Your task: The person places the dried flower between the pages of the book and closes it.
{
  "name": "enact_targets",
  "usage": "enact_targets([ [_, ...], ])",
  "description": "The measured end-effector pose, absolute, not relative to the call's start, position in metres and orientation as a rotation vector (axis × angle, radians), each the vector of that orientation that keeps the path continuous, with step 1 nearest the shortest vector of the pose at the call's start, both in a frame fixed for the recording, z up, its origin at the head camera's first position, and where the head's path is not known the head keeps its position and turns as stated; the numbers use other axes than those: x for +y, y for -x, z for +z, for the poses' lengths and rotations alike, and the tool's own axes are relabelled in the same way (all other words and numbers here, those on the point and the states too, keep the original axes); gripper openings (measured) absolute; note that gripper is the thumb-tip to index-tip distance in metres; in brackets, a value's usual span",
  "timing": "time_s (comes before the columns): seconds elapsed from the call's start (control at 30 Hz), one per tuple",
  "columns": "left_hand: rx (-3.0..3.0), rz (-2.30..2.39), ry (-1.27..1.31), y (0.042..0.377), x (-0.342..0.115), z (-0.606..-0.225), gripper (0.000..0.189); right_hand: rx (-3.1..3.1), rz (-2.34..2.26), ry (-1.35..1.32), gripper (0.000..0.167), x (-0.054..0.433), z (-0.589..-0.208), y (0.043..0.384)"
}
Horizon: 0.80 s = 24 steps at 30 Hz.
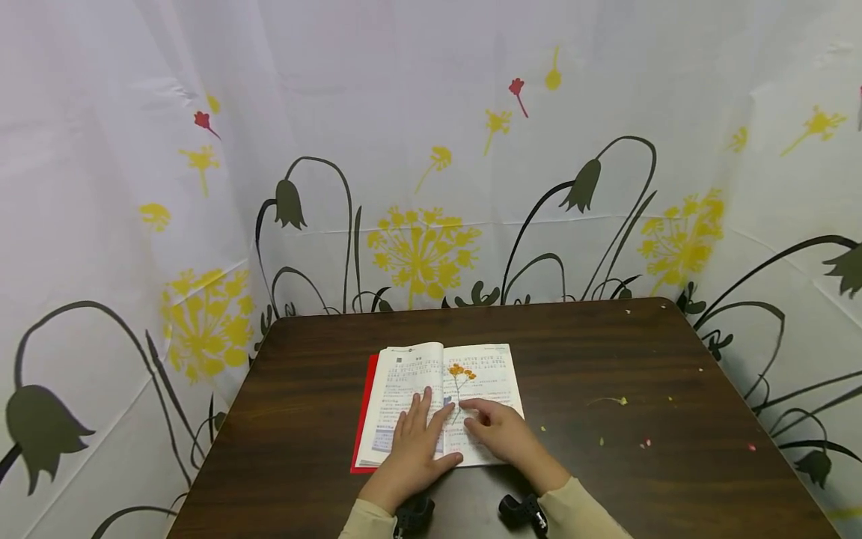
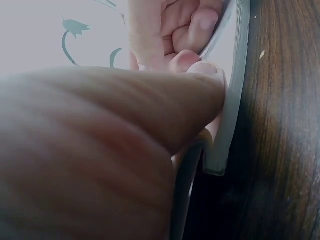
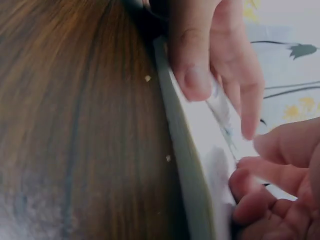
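Observation:
An open book (image 1: 494,359) with printed pages lies on the table, its red cover showing along the left and lower edges. A dried flower (image 1: 461,370) with small orange blooms and a thin, forked stem rests on the right page near the fold. My left hand (image 1: 416,447) presses on the left page with fingers spread, its index fingertip reaching over the fold toward the stem. My right hand (image 1: 501,432) is over the right page. Its extended index fingertip is right at the stem, thumb a little apart, other fingers curled under in the right wrist view.
The dark wooden table (image 1: 592,352) carries a small yellow flower sprig (image 1: 621,401) and several scattered petal bits to the right of the book. A white curtain (image 1: 417,90) printed with flowers hangs behind and beside the table.

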<state>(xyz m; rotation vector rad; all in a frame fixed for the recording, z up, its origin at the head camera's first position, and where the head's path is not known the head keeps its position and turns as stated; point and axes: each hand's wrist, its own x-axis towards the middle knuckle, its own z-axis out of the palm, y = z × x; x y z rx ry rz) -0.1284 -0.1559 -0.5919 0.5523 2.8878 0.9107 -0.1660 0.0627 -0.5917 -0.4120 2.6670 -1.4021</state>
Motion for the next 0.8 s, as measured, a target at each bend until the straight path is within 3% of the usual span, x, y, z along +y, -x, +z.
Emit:
enact_targets([
  [0.2, 2.873, 0.818, -0.526, 0.130, -0.153, -0.585, 0.074, 2.733, -1.262, 0.504, 0.033, 0.062, -0.583, 0.161],
  [0.53, 2.857, 0.836, -0.545, 0.127, -0.155, -0.585, 0.073, 2.600, -1.477, 0.469, 0.026, 0.073, -0.590, 0.161],
  [0.8, 2.865, 0.787, -0.506, 0.126, -0.154, -0.586, 0.077, 2.892, -0.997, 0.416, 0.047, 0.099, -0.579, 0.145],
])
